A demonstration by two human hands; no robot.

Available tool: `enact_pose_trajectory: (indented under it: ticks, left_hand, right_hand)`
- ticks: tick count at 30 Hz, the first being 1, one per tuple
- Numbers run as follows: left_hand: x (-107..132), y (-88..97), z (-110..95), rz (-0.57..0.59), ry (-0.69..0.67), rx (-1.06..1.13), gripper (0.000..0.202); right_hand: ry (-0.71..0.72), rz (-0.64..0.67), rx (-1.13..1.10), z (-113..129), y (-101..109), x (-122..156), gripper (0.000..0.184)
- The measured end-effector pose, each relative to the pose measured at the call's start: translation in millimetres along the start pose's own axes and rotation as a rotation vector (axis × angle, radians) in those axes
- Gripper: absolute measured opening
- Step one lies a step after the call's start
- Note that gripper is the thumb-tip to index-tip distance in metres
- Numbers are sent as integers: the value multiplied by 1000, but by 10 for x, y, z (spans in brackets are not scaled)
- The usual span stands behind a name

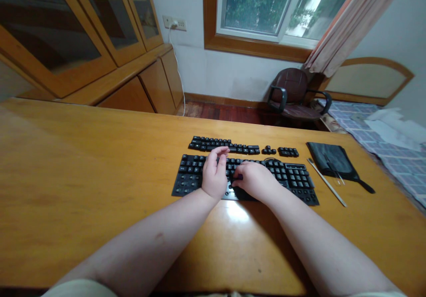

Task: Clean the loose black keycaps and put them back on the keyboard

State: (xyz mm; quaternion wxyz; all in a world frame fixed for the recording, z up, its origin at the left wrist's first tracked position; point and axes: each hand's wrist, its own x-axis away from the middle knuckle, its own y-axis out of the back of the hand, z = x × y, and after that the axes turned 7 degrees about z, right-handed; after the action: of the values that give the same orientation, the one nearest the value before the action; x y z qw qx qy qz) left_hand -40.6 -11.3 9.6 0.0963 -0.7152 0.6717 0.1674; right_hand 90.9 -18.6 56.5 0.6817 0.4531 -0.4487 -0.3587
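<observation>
Two hands (214,177) (255,178) curl over a rectangular keyboard (281,172) — blocky keycaps (244,149) beyond.

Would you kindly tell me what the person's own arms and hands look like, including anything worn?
The left hand and right hand are bare, with nothing visibly worn on them. The left forearm, also bare, has one small mark. Pale sleeve edges show at the bottom of the picture.

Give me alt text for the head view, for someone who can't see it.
A person's left hand and right hand are over a partly stripped black keyboard on a wooden desk. Loose keycaps lie in groups beyond it, with a black pouch to its right.
</observation>
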Motion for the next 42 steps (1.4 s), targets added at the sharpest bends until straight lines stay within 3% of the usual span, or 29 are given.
enact_pose_trajectory:
  ticks: [9,18,28,42]
  left_hand:
    - [-7,8,-1,4,0,8,26]
    - [-11,-4,26,-18,5,33,26]
    - [-10,-6,35,-16,17,30,26]
    - [-15,-2,23,-16,20,35,26]
  right_hand:
    - [-16,2,-40,22,21,1,16]
    - [-112,29,-375,-145,147,13,19]
    - [-103,9,-150,26,-3,0,17]
    - [-51,-5,-3,92,-12,62,15]
